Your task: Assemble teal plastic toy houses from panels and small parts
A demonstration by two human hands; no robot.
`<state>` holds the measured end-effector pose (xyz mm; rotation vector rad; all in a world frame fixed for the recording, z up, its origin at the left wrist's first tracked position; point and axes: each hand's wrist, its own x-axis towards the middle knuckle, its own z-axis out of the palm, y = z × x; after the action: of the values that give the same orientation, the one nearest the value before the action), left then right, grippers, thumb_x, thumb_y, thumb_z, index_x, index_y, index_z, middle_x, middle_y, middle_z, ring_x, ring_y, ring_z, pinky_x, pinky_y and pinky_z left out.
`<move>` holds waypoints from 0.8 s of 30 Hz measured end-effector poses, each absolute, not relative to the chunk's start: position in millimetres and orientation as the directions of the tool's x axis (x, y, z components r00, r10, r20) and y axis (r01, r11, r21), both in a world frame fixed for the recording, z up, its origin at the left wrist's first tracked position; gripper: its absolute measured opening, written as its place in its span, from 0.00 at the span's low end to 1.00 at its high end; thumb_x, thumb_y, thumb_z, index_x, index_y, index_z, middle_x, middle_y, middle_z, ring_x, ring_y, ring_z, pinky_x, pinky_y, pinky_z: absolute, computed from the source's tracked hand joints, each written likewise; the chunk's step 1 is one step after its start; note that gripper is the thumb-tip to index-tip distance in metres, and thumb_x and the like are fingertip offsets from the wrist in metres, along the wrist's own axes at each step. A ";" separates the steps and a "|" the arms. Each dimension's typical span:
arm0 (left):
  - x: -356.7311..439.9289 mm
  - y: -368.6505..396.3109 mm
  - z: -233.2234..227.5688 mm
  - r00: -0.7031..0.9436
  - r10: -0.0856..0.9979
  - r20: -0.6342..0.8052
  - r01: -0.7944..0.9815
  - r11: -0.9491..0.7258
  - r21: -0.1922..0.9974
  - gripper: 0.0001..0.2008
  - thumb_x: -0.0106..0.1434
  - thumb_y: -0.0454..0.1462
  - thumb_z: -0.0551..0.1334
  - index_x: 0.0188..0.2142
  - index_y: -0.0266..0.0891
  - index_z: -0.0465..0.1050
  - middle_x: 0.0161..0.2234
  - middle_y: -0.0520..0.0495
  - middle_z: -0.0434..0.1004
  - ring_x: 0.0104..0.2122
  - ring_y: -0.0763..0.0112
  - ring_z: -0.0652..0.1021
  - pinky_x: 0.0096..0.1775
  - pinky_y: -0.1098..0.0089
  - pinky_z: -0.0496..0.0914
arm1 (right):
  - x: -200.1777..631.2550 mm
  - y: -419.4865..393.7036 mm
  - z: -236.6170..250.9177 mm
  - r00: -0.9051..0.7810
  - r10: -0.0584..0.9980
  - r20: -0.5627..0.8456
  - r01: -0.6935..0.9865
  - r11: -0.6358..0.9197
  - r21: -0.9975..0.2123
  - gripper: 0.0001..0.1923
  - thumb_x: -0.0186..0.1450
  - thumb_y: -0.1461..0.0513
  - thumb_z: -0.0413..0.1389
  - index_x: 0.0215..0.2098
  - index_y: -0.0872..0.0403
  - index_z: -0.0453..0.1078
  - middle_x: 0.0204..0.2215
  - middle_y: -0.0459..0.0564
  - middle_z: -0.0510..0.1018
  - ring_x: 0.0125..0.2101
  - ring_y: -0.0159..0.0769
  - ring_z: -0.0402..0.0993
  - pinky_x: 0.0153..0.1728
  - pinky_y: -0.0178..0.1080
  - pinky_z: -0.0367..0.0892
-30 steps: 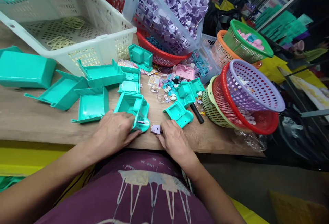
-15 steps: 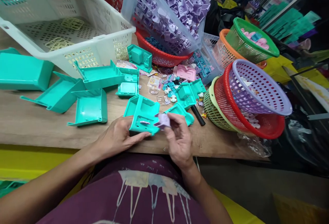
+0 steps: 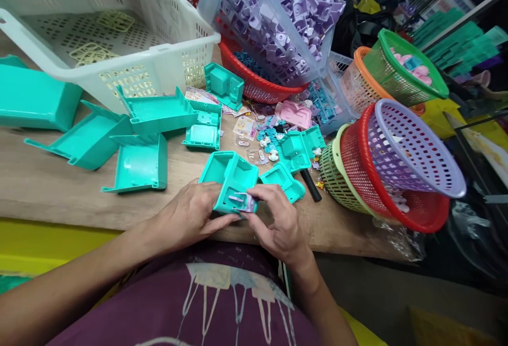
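My left hand (image 3: 198, 209) is closed around the near left side of a teal plastic shell (image 3: 238, 172), a toy part with box-like hollows. The shell is tilted at the table's front edge. Between the thumb and fingers of my right hand (image 3: 278, 224) is a small purple plastic piece (image 3: 250, 203), set against the right end of the shell's slotted face. A thin purple strip (image 3: 236, 198) shows in that face beside it. Just behind my right hand lies another teal part (image 3: 283, 181), open side up. The fingertips of my left hand are partly hidden by the shell.
Several teal shells (image 3: 141, 163) lie on the left of the table, before a white basket (image 3: 135, 79). A tilted clear bin (image 3: 273, 34) of purple pieces stands behind. Stacked baskets (image 3: 357, 161), a black rod (image 3: 310, 185) and small loose parts are to the right.
My right hand has brought the purple piece from just off the shell's right end into contact with its slotted face. The view has shifted slightly.
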<state>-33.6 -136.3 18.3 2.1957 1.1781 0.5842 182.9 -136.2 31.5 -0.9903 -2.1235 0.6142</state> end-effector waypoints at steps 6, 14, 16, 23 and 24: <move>-33.0 -135.6 23.2 0.567 0.814 0.127 0.552 -0.490 0.675 0.09 0.69 0.42 0.59 0.44 0.42 0.74 0.40 0.47 0.79 0.39 0.62 0.78 0.39 0.65 0.68 | 184.4 -143.2 7.1 -0.354 0.812 0.464 0.372 0.578 -0.726 0.22 0.62 0.69 0.62 0.52 0.50 0.66 0.46 0.50 0.79 0.47 0.40 0.73 0.49 0.47 0.68; -30.4 -136.7 20.8 0.569 0.793 0.215 0.535 -0.556 0.636 0.09 0.69 0.41 0.58 0.39 0.38 0.73 0.34 0.47 0.79 0.32 0.63 0.77 0.33 0.66 0.65 | 191.9 -146.5 10.7 -0.437 0.762 0.478 0.477 0.646 -0.596 0.20 0.62 0.67 0.62 0.50 0.50 0.66 0.44 0.49 0.81 0.44 0.41 0.75 0.51 0.50 0.62; -29.7 -137.7 20.7 0.575 0.786 0.224 0.534 -0.569 0.625 0.10 0.70 0.41 0.57 0.39 0.38 0.73 0.34 0.47 0.78 0.32 0.63 0.76 0.33 0.66 0.64 | 194.4 -145.5 14.3 -0.468 0.746 0.473 0.489 0.665 -0.565 0.18 0.62 0.67 0.61 0.50 0.51 0.66 0.44 0.49 0.82 0.44 0.40 0.75 0.51 0.50 0.61; -27.1 -141.6 21.8 0.588 0.805 0.078 0.616 -0.509 0.602 0.13 0.70 0.44 0.55 0.38 0.37 0.72 0.34 0.45 0.77 0.36 0.60 0.76 0.36 0.64 0.65 | 197.4 -148.1 14.3 -0.528 0.729 0.435 0.463 0.677 -0.572 0.19 0.62 0.68 0.61 0.50 0.50 0.65 0.44 0.48 0.82 0.43 0.39 0.75 0.54 0.51 0.58; -26.4 -142.0 21.9 0.583 0.809 0.072 0.627 -0.504 0.594 0.13 0.70 0.44 0.55 0.38 0.37 0.71 0.34 0.45 0.76 0.35 0.60 0.76 0.36 0.64 0.64 | 197.4 -149.8 13.3 -0.512 0.744 0.431 0.485 0.663 -0.570 0.20 0.62 0.68 0.61 0.51 0.50 0.65 0.44 0.48 0.81 0.43 0.39 0.75 0.55 0.51 0.58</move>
<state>-26.4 -142.0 21.9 2.2983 1.1429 0.4687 197.4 -149.8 13.3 -0.9446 -2.2108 0.5019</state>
